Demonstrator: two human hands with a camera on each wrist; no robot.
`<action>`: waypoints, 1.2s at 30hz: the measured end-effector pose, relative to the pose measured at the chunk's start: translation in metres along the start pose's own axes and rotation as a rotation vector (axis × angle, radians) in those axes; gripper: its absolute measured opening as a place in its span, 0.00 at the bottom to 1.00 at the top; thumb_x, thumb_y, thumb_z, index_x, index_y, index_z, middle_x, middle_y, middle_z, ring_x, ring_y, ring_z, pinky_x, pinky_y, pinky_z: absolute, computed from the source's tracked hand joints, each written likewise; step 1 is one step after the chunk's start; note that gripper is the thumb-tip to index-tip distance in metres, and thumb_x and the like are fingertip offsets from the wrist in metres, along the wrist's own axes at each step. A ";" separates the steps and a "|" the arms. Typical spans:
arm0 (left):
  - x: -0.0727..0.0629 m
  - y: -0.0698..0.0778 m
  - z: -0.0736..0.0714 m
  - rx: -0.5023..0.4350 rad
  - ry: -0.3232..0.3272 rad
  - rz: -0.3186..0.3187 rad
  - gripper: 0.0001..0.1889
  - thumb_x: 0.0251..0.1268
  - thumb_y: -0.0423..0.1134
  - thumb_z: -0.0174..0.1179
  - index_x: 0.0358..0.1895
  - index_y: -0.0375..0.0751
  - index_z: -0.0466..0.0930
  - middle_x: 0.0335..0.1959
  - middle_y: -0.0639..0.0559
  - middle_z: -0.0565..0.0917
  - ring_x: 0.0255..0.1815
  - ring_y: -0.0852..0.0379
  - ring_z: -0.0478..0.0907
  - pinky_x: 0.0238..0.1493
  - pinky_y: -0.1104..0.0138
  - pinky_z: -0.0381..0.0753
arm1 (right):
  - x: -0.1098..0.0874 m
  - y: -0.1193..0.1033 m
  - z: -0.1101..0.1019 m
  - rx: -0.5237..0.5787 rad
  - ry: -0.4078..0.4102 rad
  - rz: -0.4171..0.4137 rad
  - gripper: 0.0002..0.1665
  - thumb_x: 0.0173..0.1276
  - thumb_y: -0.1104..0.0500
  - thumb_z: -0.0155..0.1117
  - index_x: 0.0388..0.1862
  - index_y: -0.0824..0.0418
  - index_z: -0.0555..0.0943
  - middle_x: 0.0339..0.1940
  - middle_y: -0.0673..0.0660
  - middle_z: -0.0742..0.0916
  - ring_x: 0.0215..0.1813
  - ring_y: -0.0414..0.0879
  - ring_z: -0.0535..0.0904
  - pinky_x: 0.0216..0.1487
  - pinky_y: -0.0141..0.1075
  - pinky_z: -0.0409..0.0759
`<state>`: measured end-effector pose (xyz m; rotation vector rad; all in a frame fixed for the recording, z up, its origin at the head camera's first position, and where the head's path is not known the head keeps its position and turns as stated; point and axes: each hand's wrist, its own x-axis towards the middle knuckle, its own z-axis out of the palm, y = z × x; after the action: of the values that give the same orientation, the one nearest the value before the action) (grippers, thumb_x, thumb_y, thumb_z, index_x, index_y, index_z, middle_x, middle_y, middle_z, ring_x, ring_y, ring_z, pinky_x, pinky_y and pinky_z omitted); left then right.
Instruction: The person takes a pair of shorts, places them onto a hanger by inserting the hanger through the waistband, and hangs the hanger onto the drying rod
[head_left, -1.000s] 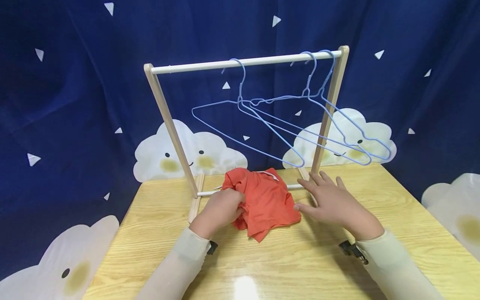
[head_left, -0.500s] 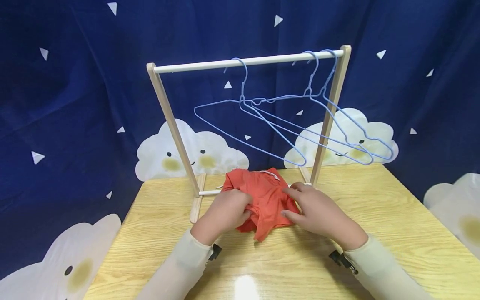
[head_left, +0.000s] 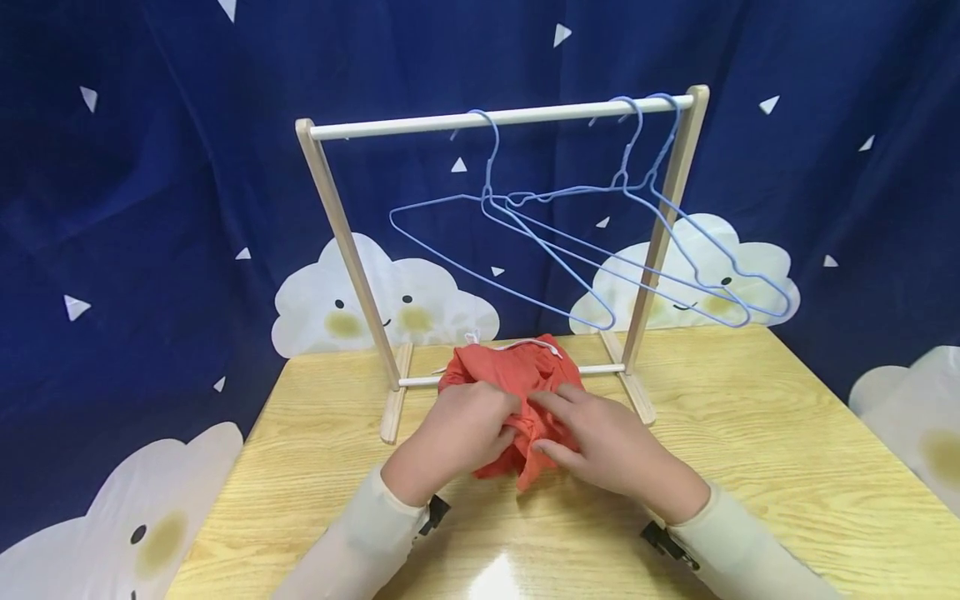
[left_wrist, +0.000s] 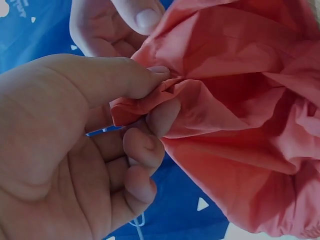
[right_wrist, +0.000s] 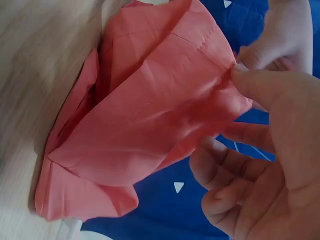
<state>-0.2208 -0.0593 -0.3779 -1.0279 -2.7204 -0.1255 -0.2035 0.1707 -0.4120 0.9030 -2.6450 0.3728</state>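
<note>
Crumpled red shorts with a white drawstring lie at the foot of the rack, their near part lifted between both hands. My left hand pinches a gathered fold of the cloth; in the left wrist view, the thumb presses that fold against the curled forefinger. On the right side of the fabric, my right hand has its thumb on the edge and its fingers curled behind, taking a light hold. Part of the right fingertips is hidden by the cloth.
A small wooden rack stands at the back of the table. Three blue wire hangers hang from its bar, one near the middle and two to the right. A blue curtain with white clouds is behind.
My right hand has moved left and down from beside the shorts onto them. The left hand has shifted slightly right with its fold, and the front of the cloth has bunched up between the hands.
</note>
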 end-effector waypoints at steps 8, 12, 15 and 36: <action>-0.003 0.011 -0.007 0.041 0.028 0.018 0.10 0.65 0.41 0.73 0.30 0.56 0.80 0.21 0.64 0.78 0.20 0.62 0.75 0.23 0.63 0.77 | 0.001 -0.008 0.007 -0.002 0.024 -0.056 0.33 0.73 0.40 0.75 0.71 0.50 0.82 0.46 0.46 0.87 0.38 0.38 0.82 0.41 0.41 0.86; -0.005 0.016 -0.010 0.032 0.017 0.018 0.09 0.66 0.42 0.72 0.30 0.57 0.82 0.19 0.64 0.76 0.20 0.63 0.74 0.21 0.64 0.73 | 0.000 -0.010 0.009 0.006 0.041 -0.082 0.29 0.72 0.44 0.76 0.68 0.50 0.84 0.44 0.45 0.86 0.37 0.38 0.81 0.40 0.40 0.85; -0.006 0.020 -0.013 0.040 0.013 0.025 0.10 0.67 0.43 0.72 0.28 0.57 0.81 0.19 0.64 0.76 0.21 0.63 0.75 0.20 0.65 0.71 | 0.000 -0.011 0.010 0.009 0.054 -0.095 0.23 0.71 0.48 0.77 0.62 0.50 0.85 0.40 0.44 0.83 0.35 0.38 0.77 0.38 0.39 0.83; -0.007 0.000 -0.013 0.010 -0.118 -0.044 0.24 0.54 0.52 0.85 0.43 0.53 0.78 0.26 0.60 0.80 0.28 0.56 0.82 0.30 0.59 0.82 | 0.001 -0.009 0.003 0.008 0.163 -0.154 0.20 0.58 0.68 0.83 0.48 0.52 0.91 0.38 0.45 0.86 0.37 0.38 0.81 0.40 0.35 0.87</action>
<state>-0.2129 -0.0660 -0.3668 -1.0030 -2.8477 -0.0600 -0.1993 0.1620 -0.4134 1.0254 -2.4102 0.4016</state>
